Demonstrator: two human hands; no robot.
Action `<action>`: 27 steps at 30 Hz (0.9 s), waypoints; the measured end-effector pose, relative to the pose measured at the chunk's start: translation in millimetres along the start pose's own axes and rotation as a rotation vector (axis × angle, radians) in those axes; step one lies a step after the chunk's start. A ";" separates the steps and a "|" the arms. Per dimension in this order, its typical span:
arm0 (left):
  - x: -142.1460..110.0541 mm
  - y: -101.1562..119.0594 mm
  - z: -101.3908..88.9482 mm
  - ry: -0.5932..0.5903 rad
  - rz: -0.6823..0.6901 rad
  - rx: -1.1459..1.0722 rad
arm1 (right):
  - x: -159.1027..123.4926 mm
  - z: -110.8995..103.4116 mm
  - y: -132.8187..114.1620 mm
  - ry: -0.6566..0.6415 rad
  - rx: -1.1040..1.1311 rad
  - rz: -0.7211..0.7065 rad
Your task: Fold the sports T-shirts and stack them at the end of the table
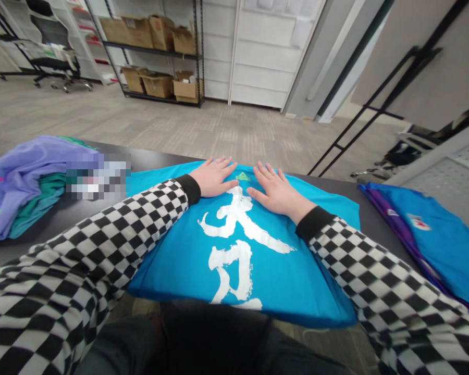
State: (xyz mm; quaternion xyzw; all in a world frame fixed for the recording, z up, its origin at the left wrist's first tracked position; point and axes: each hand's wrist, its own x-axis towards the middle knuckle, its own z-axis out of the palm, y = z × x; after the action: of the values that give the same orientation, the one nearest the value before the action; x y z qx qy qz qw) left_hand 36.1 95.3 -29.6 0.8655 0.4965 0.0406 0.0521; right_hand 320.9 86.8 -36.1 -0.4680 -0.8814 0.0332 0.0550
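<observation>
A bright blue T-shirt [187, 250] with large white brush-style characters and a small green logo lies spread over the dark table, its lower part hanging over the near edge. My left hand [214, 177] rests flat on its upper part, left of the logo, fingers stretched out. On the logo's other side, my right hand [277, 190] lies flat on the cloth too, with fingers spread. Neither hand grips anything.
Purple and green clothes [42, 172] lie heaped at the table's left, beside a blurred-out item [97, 177]. Folded blue and purple garments [433, 224] are stacked at the right. Beyond the dark table [160, 157] stand a shelf with cardboard boxes [156, 83] and an office chair [52, 47].
</observation>
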 end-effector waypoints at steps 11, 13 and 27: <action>4.8 -3.8 -0.8 -0.018 -0.029 0.015 | 7.5 4.2 10.7 -0.053 0.029 0.089; 5.1 -2.8 -1.1 -0.013 0.045 -0.004 | 8.6 4.3 10.4 0.019 0.019 0.057; 6.9 0.4 1.2 -0.096 0.200 -0.053 | 14.0 1.2 9.3 -0.066 0.043 -0.119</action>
State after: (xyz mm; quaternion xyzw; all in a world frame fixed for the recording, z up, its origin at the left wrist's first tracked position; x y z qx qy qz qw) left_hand 40.0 101.1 -30.6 0.9100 0.4032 0.0173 0.0946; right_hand 320.6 103.6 -37.3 -0.4120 -0.9082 0.0641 0.0376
